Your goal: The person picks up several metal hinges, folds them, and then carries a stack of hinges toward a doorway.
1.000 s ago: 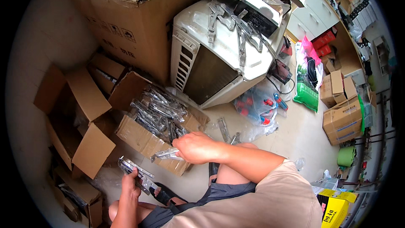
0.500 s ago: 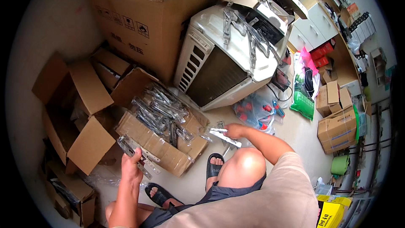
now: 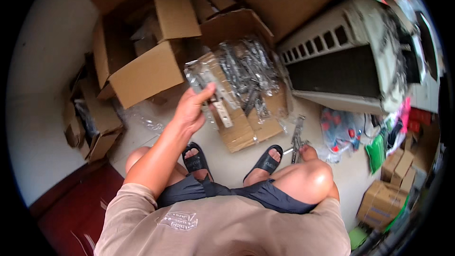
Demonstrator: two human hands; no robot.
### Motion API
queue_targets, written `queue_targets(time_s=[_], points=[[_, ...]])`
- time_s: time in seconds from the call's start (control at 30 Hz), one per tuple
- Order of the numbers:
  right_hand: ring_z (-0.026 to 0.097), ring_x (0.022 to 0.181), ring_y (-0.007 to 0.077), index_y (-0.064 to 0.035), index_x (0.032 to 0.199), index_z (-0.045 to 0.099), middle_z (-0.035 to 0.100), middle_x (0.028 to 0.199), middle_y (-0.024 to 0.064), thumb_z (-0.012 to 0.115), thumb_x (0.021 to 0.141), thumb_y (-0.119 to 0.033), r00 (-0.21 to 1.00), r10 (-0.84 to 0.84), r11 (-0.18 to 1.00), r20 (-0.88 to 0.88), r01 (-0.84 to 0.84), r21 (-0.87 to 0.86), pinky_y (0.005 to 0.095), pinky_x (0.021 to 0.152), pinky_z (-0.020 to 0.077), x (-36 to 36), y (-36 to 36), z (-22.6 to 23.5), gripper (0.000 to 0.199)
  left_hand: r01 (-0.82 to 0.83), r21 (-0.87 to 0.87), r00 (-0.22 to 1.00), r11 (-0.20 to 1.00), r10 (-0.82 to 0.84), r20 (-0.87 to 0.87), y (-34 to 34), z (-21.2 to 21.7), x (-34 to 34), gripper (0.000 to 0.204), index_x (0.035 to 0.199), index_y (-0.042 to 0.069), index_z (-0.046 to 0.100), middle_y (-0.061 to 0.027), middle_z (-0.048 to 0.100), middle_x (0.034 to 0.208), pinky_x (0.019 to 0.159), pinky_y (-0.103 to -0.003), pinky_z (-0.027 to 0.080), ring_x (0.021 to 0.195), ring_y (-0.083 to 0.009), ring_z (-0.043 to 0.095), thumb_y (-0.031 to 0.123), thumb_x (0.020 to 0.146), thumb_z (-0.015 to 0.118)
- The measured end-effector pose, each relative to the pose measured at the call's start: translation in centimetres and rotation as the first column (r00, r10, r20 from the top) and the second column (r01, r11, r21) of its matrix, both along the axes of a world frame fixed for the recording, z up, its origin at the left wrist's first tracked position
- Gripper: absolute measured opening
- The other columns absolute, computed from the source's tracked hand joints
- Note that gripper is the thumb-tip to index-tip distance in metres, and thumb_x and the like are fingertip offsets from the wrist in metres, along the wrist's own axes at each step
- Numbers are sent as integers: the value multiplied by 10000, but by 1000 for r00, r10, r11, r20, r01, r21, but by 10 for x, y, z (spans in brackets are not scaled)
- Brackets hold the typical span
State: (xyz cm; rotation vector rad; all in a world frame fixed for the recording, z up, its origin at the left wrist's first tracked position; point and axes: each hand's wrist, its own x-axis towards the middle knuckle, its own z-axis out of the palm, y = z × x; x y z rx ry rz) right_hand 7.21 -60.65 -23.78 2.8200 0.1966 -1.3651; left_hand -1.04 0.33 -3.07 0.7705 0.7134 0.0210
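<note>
Two hands work here: the left hand (image 3: 192,109) grips a bagged metal hinge (image 3: 208,90), its long axis slanting toward the open carton (image 3: 246,128) just beyond, while the right hand (image 3: 308,151), beside that carton, clasps another metal piece (image 3: 297,137).

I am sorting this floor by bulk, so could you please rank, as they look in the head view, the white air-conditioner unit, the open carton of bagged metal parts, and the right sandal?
1. White air-conditioner unit, largest.
2. Open carton of bagged metal parts.
3. Right sandal, smallest.
Fisheye bending near the rim makes the gap between the first two unsure.
</note>
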Motion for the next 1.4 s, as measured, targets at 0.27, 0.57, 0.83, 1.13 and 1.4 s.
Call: queue_targets(time_s=[0.27,0.57,0.83,1.13,1.4], points=[[715,910,324,-35,1083,731,753,974,185,649,1019,-335,991,55,965,-120,-22,261,433,856,548,93,123,106,317,-46,-115,999,992,46,-6,0,18,-11,178,1166,87,680,-21,725,1112,941,-342,510,1040,-145,671,106,993,714],[672,779,208,-9,1240,661,714,887,126,680,1025,-379,994,64,686,-87,19,728,366,735,533,49,387,307,429,66,-208,991,976,-41,126,-16,18,8,292,1285,51,636,-64,716,1145,1009,-391,572,1048,-191,706,85,1003,703],[617,617,219,-1,1024,683,651,695,94,711,999,-332,998,-19,766,59,-23,642,387,618,498,14,425,322,333,163,-300,974,940,-106,199,-11,18,2,433,1382,90,571,-66,713,1203,1009,-364,573,1102,-184,705,108,988,749],[635,624,221,-13,992,680,644,684,110,637,1032,-314,996,-84,720,-37,86,689,397,627,499,29,413,301,306,208,-258,969,944,-162,187,-9,16,1,323,1278,86,634,-53,726,1159,943,-326,581,1085,-158,703,133,983,756],[650,655,99,0,999,692,685,763,31,642,1061,-284,926,-206,619,-316,373,691,290,604,531,20,416,294,295,240,-194,967,951,-217,133,-29,27,0,301,1191,130,679,22,738,1053,733,-244,472,930,-76,660,183,934,826]])
